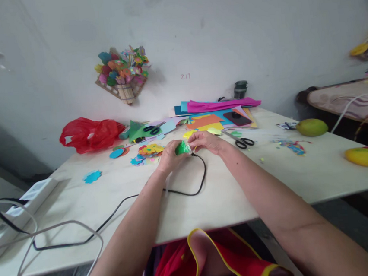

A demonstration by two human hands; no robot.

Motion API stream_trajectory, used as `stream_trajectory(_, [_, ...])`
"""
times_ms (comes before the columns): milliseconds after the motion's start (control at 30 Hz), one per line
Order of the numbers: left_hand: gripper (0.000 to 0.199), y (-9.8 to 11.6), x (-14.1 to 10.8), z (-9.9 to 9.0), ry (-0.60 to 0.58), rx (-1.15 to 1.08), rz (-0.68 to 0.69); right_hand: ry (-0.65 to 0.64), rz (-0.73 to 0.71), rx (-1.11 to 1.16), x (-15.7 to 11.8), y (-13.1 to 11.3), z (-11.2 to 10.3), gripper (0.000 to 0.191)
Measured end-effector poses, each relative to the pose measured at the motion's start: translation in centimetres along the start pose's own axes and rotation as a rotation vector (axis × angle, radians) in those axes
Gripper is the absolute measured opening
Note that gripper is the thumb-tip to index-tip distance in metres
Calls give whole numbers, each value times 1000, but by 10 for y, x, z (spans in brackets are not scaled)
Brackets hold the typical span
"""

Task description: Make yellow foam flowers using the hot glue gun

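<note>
My left hand (pixel 169 156) is closed around a green corded tool (pixel 182 147) that looks like a hot glue gun, mostly hidden by the fingers. A black cord (pixel 203 175) runs from beside it, loops over the table and passes under my left forearm. A thin translucent stick (pixel 167 185) shows below my left wrist. My right hand (pixel 205 142) is at the tool's whitish right end with its fingers pinched together; what they grip is too small to make out. Layered paper flowers (pixel 151 150) lie left of my left hand. Black-handled scissors (pixel 243 142) lie right of my right hand.
Coloured sheets (pixel 205 122), a phone (pixel 237 118) and a second pair of scissors (pixel 152 129) lie at the back. A red bag (pixel 92 133) is back left, a power strip (pixel 39 191) front left. Two mangoes (pixel 312 127) and paper scraps (pixel 292 147) are on the right.
</note>
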State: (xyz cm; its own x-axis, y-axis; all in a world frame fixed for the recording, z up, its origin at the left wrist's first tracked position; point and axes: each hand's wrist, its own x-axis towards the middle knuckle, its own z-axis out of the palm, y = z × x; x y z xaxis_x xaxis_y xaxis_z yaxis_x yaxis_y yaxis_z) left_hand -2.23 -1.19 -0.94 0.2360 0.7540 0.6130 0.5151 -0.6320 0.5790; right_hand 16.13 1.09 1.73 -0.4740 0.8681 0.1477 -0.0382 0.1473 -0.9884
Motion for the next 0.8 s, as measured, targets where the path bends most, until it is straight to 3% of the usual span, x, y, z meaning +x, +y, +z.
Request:
stream_trajectory(600, [39, -2, 1, -1, 48, 68, 12, 132, -137, -224, 2, -1, 10, 20])
stream_trajectory(800, [41, -8, 1, 0, 98, 128, 22, 171, -180, -292, 0, -6, 16, 8])
